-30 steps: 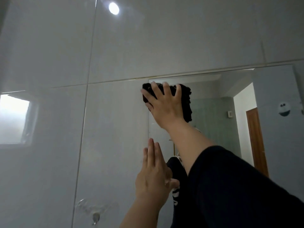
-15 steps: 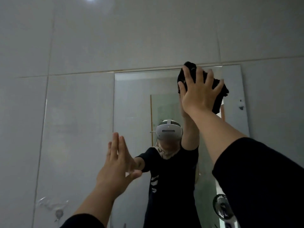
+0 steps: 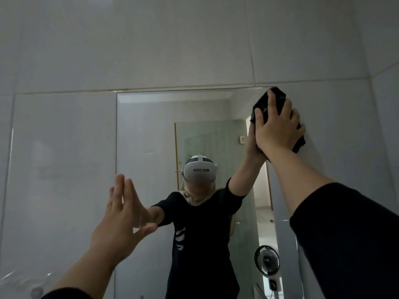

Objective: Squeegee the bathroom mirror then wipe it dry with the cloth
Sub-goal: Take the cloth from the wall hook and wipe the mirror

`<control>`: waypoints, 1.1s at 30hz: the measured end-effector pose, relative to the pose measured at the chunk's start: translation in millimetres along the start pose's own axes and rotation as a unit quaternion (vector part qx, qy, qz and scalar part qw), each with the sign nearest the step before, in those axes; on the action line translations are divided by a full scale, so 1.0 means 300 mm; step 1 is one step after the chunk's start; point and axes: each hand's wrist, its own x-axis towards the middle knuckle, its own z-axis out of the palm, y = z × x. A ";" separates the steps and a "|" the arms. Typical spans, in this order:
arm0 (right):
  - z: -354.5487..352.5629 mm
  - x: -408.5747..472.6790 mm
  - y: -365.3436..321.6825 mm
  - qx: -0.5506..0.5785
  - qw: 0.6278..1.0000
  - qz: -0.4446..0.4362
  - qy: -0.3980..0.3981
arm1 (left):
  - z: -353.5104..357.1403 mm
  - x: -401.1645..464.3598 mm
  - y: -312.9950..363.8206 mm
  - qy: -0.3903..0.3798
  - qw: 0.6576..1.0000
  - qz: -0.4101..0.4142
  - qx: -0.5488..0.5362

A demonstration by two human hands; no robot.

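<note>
A frameless rectangular mirror [image 3: 149, 130] hangs on the grey tiled wall. My right hand [image 3: 277, 128] presses a black cloth [image 3: 262, 104] flat against the mirror's top right corner, fingers spread over it. Part of the cloth is hidden under the palm. My left hand [image 3: 123, 214] is flat and empty, fingers together, resting against the mirror's left edge lower down. The glass reflects a person in a black shirt with a white headset. No squeegee is in view.
Large glossy grey wall tiles [image 3: 194, 39] surround the mirror. A wall fitting [image 3: 35, 291] sits at the bottom left. The mirror reflects a small black fan [image 3: 266, 260], a frosted glass panel and a doorway.
My right hand has slid the cloth along the mirror's top edge from the left corner to the right corner. The left hand stayed flat near the left edge.
</note>
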 end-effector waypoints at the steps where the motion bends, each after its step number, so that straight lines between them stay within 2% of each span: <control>1: 0.007 -0.031 0.015 -0.002 1.000 -0.001 0.006 | 0.001 0.000 -0.001 -0.001 1.000 -0.001 0.000; 5: 0.036 -0.155 0.042 -0.019 0.999 -0.027 0.031 | 0.005 0.002 -0.005 -0.002 1.000 -0.004 0.007; 9: 0.058 -0.247 -0.026 -0.036 0.998 -0.033 0.038 | 0.006 -0.001 -0.009 0.016 1.000 0.000 0.008; 20: 0.108 -0.415 -0.472 0.000 0.984 -0.178 0.007 | 0.007 0.002 -0.021 0.031 0.999 0.000 -0.012; 27: 0.125 -0.516 -0.704 -0.017 0.938 -0.344 -0.045 | 0.021 0.003 -0.055 0.057 0.997 0.024 -0.042; 31: 0.137 -0.591 -0.709 -0.026 0.907 -0.415 -0.061 | 0.061 -0.083 -0.136 0.098 0.993 -0.029 -0.058; 33: 0.143 -0.648 -0.674 -0.018 0.897 -0.438 -0.062 | 0.093 -0.111 -0.169 0.082 0.994 -0.041 -0.054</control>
